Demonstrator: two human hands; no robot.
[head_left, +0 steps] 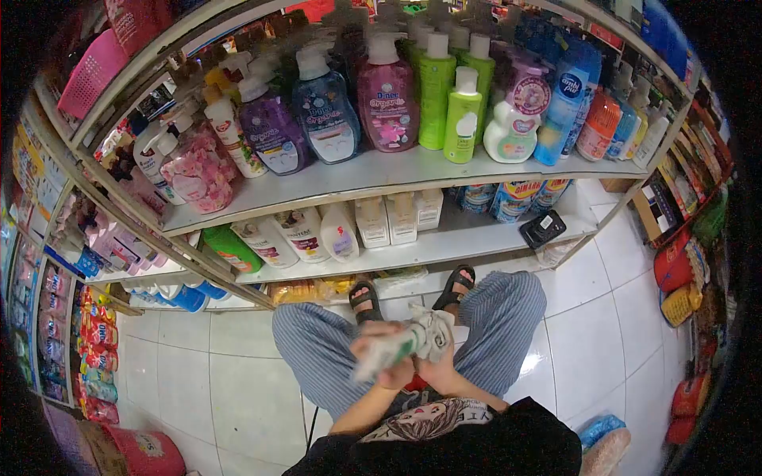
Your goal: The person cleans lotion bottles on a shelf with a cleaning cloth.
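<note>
Between my knees, my left hand [402, 372] is closed around a white bottle with a green patch [389, 354], tilted and smeared by motion. Its label cannot be read. My right hand [437, 366] grips a crumpled grey-white cloth [433, 332], which is bunched against the upper end of the bottle. Part of the fingers of both hands is hidden by the cloth and the blur.
Ahead stands a metal shelf [508, 176] with rows of bottles, including a pink bottle [387, 99] and a green bottle [463, 119]. White bottles, boxes and a black device [543, 228] occupy the lower shelf. Packets hang at left; a red bucket [143, 452] stands behind.
</note>
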